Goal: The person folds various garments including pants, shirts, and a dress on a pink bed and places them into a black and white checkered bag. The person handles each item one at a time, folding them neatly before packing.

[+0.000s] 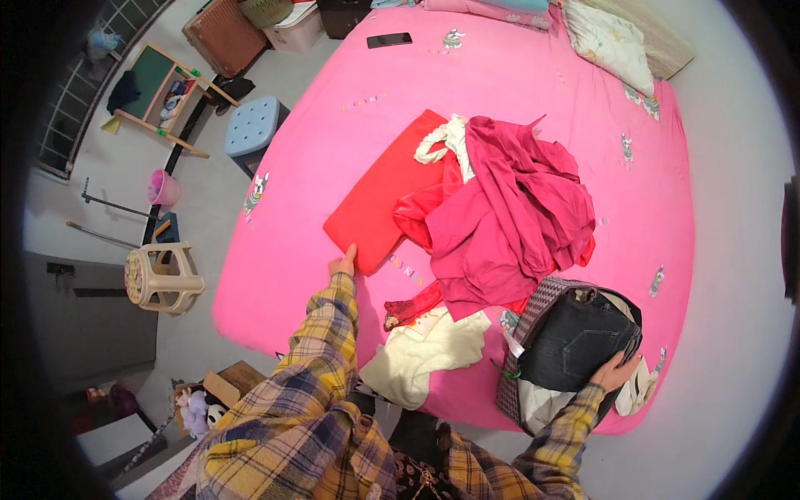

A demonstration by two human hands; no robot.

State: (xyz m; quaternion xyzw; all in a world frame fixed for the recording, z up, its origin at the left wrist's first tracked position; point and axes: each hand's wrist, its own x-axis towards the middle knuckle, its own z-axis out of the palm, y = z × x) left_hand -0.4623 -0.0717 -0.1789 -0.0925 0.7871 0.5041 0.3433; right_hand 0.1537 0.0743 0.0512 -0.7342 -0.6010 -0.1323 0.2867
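Observation:
My left hand is at the near corner of a folded red cloth, its thumb over the edge; the fingers underneath are hidden. My right hand rests with spread fingers on folded dark denim jeans. These jeans fill the top of an opened houndstooth fabric bag at the bed's near right. Between my hands lies a heap of crumpled magenta cloth, with red satiny fabric under it and a twisted cream cloth at its far side. Closer to me is a pale yellow fleece cloth.
A pink sheet covers the bed. On it lie a phone and a pillow. Left of the bed stand a blue stool, a beige plastic stool, an easel and a carton of soft toys. A wall runs along the right.

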